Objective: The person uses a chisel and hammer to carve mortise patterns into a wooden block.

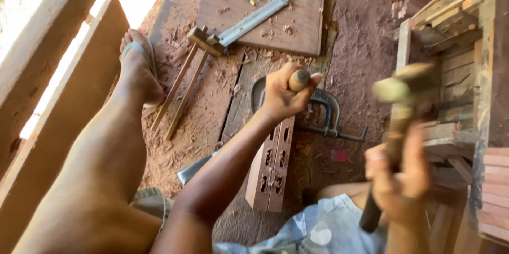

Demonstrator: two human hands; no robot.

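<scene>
A large reddish wooden board (pixel 297 15) lies at the top centre of the frame with a metal framing square (pixel 254 18) across it, above a chip-strewn dirt floor (pixel 360 37) and a wooden marking gauge (pixel 185 79) left of centre. In the middle stands a pair of slim wooden rails (pixel 271 172) cut with mortise slots, a metal C-clamp (pixel 326 113) just beside them. The left hand (pixel 283 95) is clenched round a chisel handle (pixel 299 79) above the rails, and the right hand (pixel 400 180), lower right, grips a blurred mallet (pixel 400 92).

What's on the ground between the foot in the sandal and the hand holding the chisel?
In the head view, between the foot and the left hand on the chisel lies a wooden marking gauge, on wood shavings.
</scene>
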